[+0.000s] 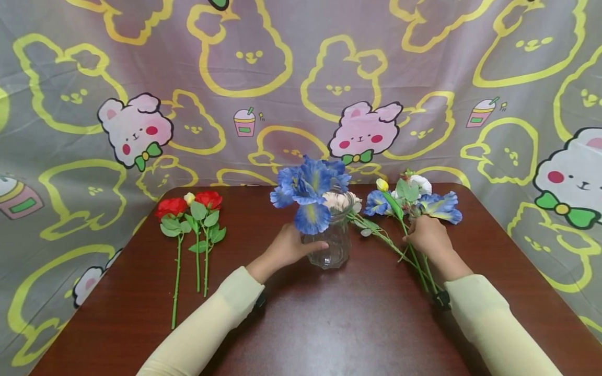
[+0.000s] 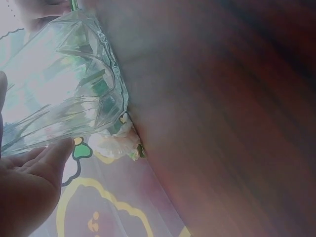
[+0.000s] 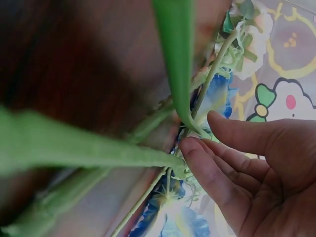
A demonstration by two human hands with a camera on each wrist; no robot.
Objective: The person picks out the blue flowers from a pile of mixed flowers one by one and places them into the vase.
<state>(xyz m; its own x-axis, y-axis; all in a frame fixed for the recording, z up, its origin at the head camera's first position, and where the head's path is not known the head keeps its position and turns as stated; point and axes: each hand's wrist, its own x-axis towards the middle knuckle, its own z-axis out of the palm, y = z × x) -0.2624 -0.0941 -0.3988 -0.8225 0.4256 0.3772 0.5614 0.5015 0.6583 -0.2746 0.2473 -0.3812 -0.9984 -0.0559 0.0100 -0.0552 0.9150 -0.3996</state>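
Observation:
My left hand (image 1: 293,245) holds a clear glass vase (image 1: 331,250) by its side, thumb across the front; the left wrist view shows the fingers along the ribbed glass (image 2: 74,98). A large blue iris (image 1: 312,183) stands at the vase's mouth, its petals hanging over the left rim. On the right, my right hand (image 1: 430,237) is over a bunch of flower stems (image 1: 418,266). Up close, the thumb and index finger of that hand (image 3: 237,173) are apart, fingertips right at the green stems (image 3: 148,155). Around it lie a yellow tulip bud (image 1: 382,185), another blue iris (image 1: 441,206) and a white flower (image 1: 420,184).
Two red roses (image 1: 171,208) and a small pale yellow bud (image 1: 189,198) lie with their stems on the brown table (image 1: 301,324) at the left. Pale pink flowers (image 1: 355,202) lie behind the vase. A cartoon-printed curtain (image 1: 291,78) hangs behind the table.

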